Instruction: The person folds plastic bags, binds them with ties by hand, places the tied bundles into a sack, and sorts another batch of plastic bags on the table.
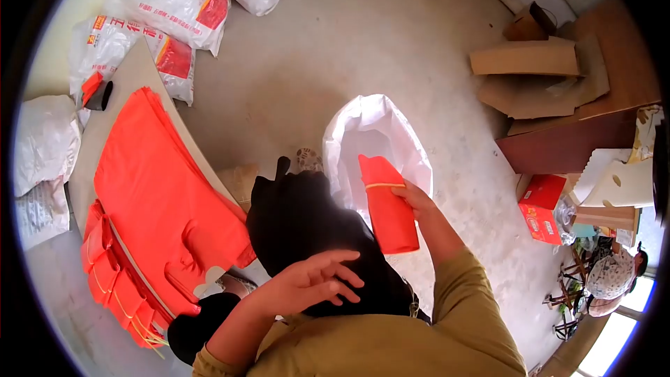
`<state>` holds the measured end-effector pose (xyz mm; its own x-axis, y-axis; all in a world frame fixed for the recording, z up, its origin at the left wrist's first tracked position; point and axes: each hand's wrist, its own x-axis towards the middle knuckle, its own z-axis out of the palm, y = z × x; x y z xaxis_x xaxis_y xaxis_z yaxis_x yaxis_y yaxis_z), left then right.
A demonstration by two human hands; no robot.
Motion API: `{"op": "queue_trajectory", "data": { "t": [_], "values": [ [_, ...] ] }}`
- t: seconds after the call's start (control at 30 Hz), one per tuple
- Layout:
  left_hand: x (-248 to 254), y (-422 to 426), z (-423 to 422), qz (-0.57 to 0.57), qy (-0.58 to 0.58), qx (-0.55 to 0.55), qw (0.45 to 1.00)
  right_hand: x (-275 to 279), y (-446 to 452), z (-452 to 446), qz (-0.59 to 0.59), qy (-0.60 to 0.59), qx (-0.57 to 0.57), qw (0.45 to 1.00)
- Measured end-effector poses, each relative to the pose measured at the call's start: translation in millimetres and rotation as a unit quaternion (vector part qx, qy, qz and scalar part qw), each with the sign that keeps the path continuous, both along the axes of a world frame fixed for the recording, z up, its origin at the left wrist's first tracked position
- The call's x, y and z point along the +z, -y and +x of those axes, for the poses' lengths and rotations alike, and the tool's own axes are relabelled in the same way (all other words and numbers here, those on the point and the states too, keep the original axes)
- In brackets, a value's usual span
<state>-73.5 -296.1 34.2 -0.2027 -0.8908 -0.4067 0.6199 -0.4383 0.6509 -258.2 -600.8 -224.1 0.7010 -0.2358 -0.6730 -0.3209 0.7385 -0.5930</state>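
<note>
My right hand (416,199) grips a rolled bundle of red cloth (392,220), bound near its upper end by a yellowish band. Behind and partly under the bundle stands a white woven sack (344,141) with its mouth open. My left hand (317,281) is over my lap, fingers apart, holding nothing. To the left, a stack of flat red cloth (157,167) covers much of the table (125,87). Several folded red bundles with yellow bands (105,276) sit in a row along its near left side.
Filled white plastic bags (167,0) with red print lie at the upper left. A dark roll (101,95) is on the table's far end. Cardboard (527,59) rests on a brown cabinet (544,141) at right. A red box (541,209) and a person (614,272) are farther right.
</note>
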Motion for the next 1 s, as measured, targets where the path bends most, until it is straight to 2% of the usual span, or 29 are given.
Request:
{"op": "queue_trajectory", "data": {
  "t": [0.17, 0.27, 0.37, 0.47, 0.57, 0.67, 0.77, 0.87, 0.97, 1.0],
  "values": [
    [-4.9, -0.7, 6.6, -0.020, -0.055, -0.015, 0.998, -14.9, 25.7, 37.0, -0.078, -0.028, -0.023, 0.996],
    [-10.4, -0.6, 9.6, -0.028, -0.098, -0.022, 0.995, -31.3, 24.0, 30.4, -0.015, -0.078, -0.050, 0.996],
    [-13.0, 1.0, 11.6, -0.033, -0.130, -0.028, 0.991, -108.1, 8.9, -5.7, 0.025, -0.149, 0.009, 0.989],
    [-13.4, 1.8, 13.0, -0.033, -0.147, -0.031, 0.988, -102.2, -6.8, -4.4, 0.013, -0.215, -0.031, 0.976],
    [-13.4, 3.2, 13.6, -0.035, -0.160, -0.028, 0.986, -104.6, -6.3, -2.9, -0.120, -0.186, 0.028, 0.975],
    [-15.9, 2.8, 13.3, -0.046, -0.174, -0.026, 0.983, -124.0, 6.5, 1.6, -0.182, -0.142, 0.006, 0.973],
    [-17.2, 1.9, 13.5, -0.057, -0.185, -0.022, 0.981, -122.3, 6.7, -5.5, -0.145, -0.245, -0.003, 0.959],
    [-16.6, 1.0, 15.3, -0.053, -0.190, -0.023, 0.980, -151.1, 0.1, -19.8, -0.243, -0.301, 0.153, 0.909],
    [-19.2, 0.3, 14.1, -0.060, -0.195, -0.027, 0.979, -150.0, -8.7, -22.4, -0.382, -0.346, 0.195, 0.834],
    [-20.6, -0.1, 14.0, -0.065, -0.197, -0.027, 0.978, -139.2, -13.6, -18.3, -0.390, -0.359, 0.186, 0.828]
  ]
}}
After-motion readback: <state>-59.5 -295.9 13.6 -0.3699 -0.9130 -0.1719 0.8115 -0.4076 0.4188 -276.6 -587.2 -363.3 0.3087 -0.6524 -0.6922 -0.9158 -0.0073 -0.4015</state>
